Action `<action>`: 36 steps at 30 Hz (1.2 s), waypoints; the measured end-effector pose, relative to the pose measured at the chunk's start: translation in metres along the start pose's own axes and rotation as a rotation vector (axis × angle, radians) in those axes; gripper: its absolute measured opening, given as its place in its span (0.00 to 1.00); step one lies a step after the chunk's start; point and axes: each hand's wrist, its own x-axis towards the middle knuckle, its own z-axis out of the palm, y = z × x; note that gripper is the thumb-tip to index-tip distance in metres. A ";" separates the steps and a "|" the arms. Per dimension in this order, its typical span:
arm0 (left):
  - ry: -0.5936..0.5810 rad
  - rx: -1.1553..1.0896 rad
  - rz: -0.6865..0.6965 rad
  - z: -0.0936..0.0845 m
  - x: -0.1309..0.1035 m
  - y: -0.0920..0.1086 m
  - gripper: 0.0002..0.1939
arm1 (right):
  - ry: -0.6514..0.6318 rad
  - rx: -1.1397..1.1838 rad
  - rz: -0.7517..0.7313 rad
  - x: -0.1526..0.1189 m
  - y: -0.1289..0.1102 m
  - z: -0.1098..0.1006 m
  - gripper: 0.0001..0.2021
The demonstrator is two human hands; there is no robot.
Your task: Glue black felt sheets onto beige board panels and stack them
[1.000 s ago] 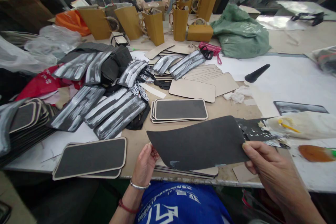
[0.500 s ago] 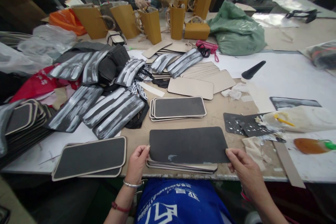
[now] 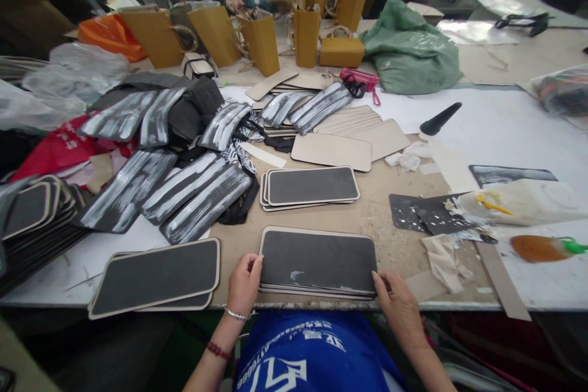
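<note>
A black rectangular panel (image 3: 316, 260) with a whitish smear near its front edge lies on a small stack of beige boards (image 3: 264, 236), whose pale rim shows along the back and left. My left hand (image 3: 245, 278), with a silver bangle on its wrist, pinches the panel's left edge. At the panel's right front corner, my right hand (image 3: 395, 299) has thumb and fingers closed on the edge. Just behind is another stack of black-faced boards (image 3: 312, 187). Two more black-faced boards (image 3: 158, 275) overlap left of my left hand.
White-streaked black strips (image 3: 206, 196) lie heaped at left. Plain beige boards (image 3: 331, 152) fan out behind. To the right are a glue-smeared bag (image 3: 519, 202), an amber bottle (image 3: 537, 248) and a black-handled tool (image 3: 441, 119). Yellow bags (image 3: 260, 43) stand at the back, near another person's hand.
The black panel has come down flat onto the board stack, its ends now inside the pale rim. My right hand has moved left and slightly down with the panel's edge.
</note>
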 end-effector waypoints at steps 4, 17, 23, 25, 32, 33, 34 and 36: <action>0.006 0.087 0.028 -0.001 0.002 0.002 0.15 | -0.025 -0.058 0.033 -0.001 -0.003 0.004 0.19; 0.000 0.187 0.061 0.005 0.007 -0.001 0.14 | -0.117 -0.087 0.231 0.008 -0.010 0.003 0.16; 0.011 0.207 0.076 0.008 0.008 -0.001 0.11 | -0.163 -0.093 0.278 0.009 -0.009 0.002 0.18; 0.006 0.222 0.087 0.008 0.008 -0.001 0.11 | -0.188 -0.107 0.304 0.010 -0.006 0.002 0.19; 0.016 0.261 0.102 0.009 0.007 -0.001 0.10 | -0.243 -0.125 0.327 0.014 -0.004 0.002 0.20; 0.010 0.264 0.108 0.008 0.007 -0.001 0.10 | -0.243 -0.125 0.325 0.014 -0.005 0.001 0.20; 0.003 0.268 0.115 0.008 0.006 -0.001 0.10 | -0.242 -0.127 0.322 0.014 -0.006 0.001 0.20; -0.012 0.279 0.130 0.007 0.006 -0.002 0.09 | -0.242 -0.136 0.314 0.014 -0.008 0.000 0.21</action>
